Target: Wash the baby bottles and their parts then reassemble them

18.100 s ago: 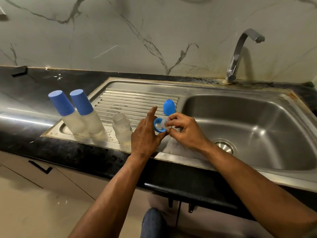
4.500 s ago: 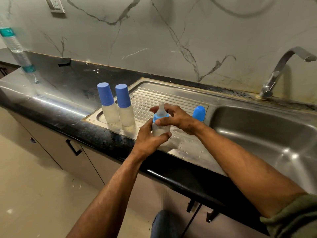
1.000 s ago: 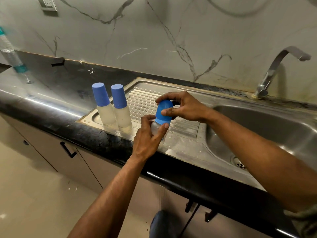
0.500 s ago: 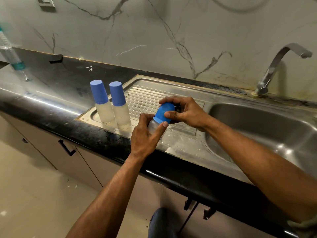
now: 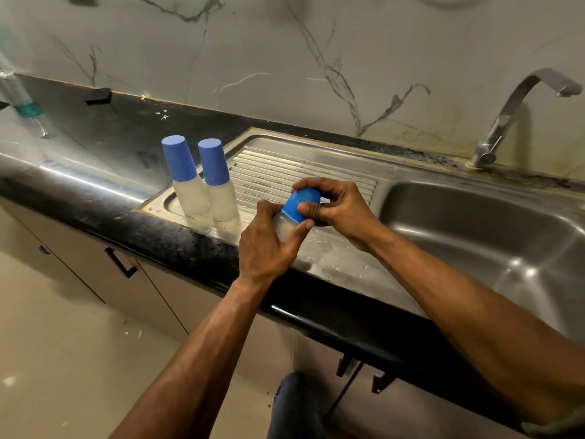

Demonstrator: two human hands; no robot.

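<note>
My left hand [image 5: 267, 245] grips the frosted body of a baby bottle [image 5: 285, 228], tilted to the right over the drainboard. Its blue cap [image 5: 296, 205] sits on top, and my right hand [image 5: 338, 207] curls its fingers and thumb round that cap. Two more capped baby bottles [image 5: 190, 188] [image 5: 221, 191] stand upright side by side at the left end of the steel drainboard [image 5: 285, 166], a short way left of my hands.
The sink basin [image 5: 474, 236] lies to the right, with the tap [image 5: 512, 112] at the back. A black counter [image 5: 95, 172] runs left, where a clear plastic water bottle [image 5: 19, 99] stands. Cabinet doors and floor are below.
The held bottle has tipped further to the right, and my right hand has closed more fully round the blue cap. The two standing bottles have not moved.
</note>
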